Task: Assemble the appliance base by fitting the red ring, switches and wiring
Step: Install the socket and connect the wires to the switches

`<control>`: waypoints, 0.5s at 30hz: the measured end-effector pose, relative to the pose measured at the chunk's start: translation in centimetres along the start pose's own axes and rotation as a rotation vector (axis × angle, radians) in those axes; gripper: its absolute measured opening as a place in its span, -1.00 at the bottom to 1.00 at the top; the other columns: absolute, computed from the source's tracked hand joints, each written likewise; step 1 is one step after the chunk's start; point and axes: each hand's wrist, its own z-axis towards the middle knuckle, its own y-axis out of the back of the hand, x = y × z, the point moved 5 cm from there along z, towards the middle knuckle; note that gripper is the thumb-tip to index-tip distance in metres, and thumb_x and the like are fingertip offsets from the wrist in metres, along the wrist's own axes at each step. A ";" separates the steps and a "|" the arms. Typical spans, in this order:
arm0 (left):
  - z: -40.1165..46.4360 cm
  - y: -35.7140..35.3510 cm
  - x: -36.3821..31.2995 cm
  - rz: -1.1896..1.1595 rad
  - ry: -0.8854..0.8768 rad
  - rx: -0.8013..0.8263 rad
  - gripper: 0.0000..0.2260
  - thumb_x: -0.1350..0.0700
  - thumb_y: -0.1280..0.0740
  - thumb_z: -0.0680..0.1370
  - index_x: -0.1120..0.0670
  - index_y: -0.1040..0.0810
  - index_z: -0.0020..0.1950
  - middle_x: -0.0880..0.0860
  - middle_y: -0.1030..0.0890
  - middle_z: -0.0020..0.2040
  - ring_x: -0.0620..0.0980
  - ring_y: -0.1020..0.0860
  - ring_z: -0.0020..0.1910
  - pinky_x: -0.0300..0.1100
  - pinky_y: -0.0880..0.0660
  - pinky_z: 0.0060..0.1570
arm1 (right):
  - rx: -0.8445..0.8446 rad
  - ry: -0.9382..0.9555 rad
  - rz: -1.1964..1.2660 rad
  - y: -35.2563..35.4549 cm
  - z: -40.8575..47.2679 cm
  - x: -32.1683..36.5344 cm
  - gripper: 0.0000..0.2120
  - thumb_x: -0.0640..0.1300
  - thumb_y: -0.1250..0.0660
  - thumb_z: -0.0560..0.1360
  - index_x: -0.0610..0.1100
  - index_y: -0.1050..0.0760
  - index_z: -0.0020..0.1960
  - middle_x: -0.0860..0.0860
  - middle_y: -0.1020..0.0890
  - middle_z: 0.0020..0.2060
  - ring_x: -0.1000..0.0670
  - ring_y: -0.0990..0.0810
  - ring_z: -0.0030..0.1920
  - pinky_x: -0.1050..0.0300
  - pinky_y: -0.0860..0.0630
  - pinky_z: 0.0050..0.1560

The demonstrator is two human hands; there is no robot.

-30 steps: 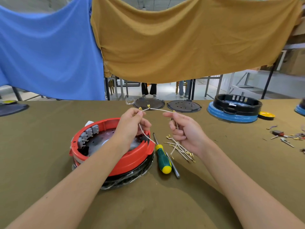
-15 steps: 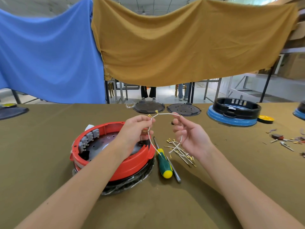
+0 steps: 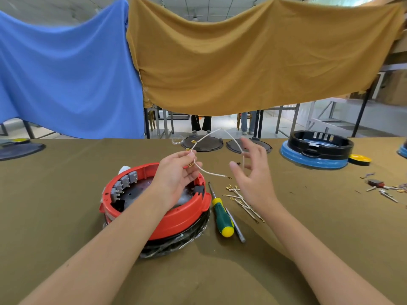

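Head view: a person works at a table (image 3: 66, 216) covered in olive cloth.
Left hand (image 3: 176, 175): raised above the red ring (image 3: 176, 219), its grip pinched together on white wires (image 3: 206, 170) with brass terminals, which arc up and away from the fingers.
Right hand (image 3: 253, 172): held up beside the wires, fingers spread apart and relaxed; one strand hangs just in front of them, and whether it touches them cannot be told.
Red ring: seated on a black base (image 3: 176, 245) near the middle of the table, grey switches (image 3: 125, 182) lined along its inner far-left wall.
Tools: a green-and-yellow screwdriver (image 3: 221, 214) lies just right of the ring, with loose wires (image 3: 242, 202) scattered beside it.
Far edge: another black base on a blue disc (image 3: 317, 150), towards the right corner.
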 end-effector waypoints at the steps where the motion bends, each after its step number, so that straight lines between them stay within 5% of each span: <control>1: 0.0 0.0 0.0 -0.025 0.010 0.000 -0.90 0.27 -0.30 0.62 0.18 -0.59 0.07 -0.01 -0.65 -0.30 -0.13 -0.65 -0.33 -0.25 -0.59 -0.28 | 0.025 0.042 -0.042 -0.4 -0.2 0.1 -0.44 -0.23 -0.35 0.55 0.07 -0.29 0.48 0.14 -0.33 0.21 0.33 -0.40 0.07 0.50 -0.38 0.09; 6: 0.1 0.1 0.1 -0.105 0.008 0.023 -0.80 0.31 -0.29 0.61 0.14 -0.51 0.21 0.05 -0.63 -0.20 -0.09 -0.65 -0.31 -0.21 -0.60 -0.26 | -0.089 0.045 -0.123 -0.4 -0.3 0.2 -0.60 -0.36 -0.24 0.58 -0.09 -0.43 0.37 0.06 -0.39 0.17 0.35 -0.44 0.07 0.50 -0.39 0.09; 15: -0.2 -0.5 -0.7 -0.098 -0.083 0.108 -0.74 0.39 -0.19 0.58 0.24 -0.60 0.17 0.10 -0.71 -0.07 -0.03 -0.68 -0.05 -0.19 -0.62 0.03 | -0.110 -0.093 0.061 0.2 -0.4 -0.7 -0.70 -0.31 -0.24 0.61 0.00 -0.49 0.25 0.17 -0.62 -0.05 0.25 -0.61 0.01 0.46 -0.49 -0.03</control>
